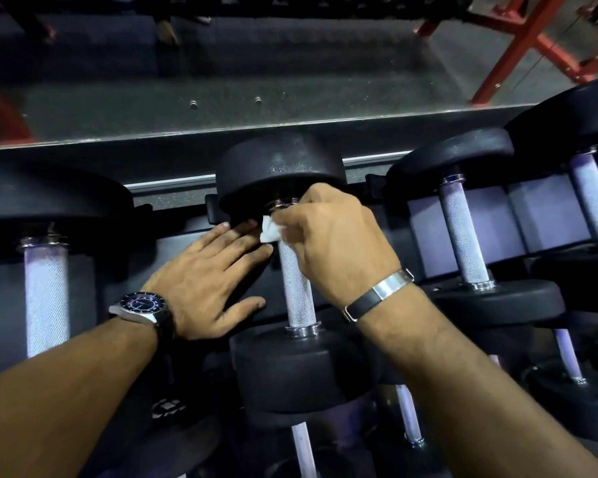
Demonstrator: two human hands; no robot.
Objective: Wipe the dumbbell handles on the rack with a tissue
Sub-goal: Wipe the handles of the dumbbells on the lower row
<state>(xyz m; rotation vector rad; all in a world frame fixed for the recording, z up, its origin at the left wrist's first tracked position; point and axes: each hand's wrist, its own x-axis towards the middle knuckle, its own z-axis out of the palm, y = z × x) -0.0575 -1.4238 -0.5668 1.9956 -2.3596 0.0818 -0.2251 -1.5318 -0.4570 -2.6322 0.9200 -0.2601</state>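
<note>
- A person stands over a dumbbell rack point(173, 205), looking down at both bare forearms reaching in.
- The right hand point(328, 243) pinches a small white tissue point(269, 231) and presses it against the far end of a knurled metal handle point(296, 284), just below the dumbbell's far black head point(280, 167).
- The left hand point(208, 281) lies flat with fingers straight, grasping nothing, resting on the rack just left of that handle; a wristwatch point(142, 305) sits on its wrist.
- The near black head point(290, 367) sits at the handle's near end.
- The step in hand appears to be wiping this middle handle, starting at its far end.
- Next, the tissue likely needs drawing along the handle toward the near head, with steady pressure.
- At least 3 other handles are in view: 1 to the left point(45, 291), 2 to the right point(463, 236) point(594, 198).
</note>
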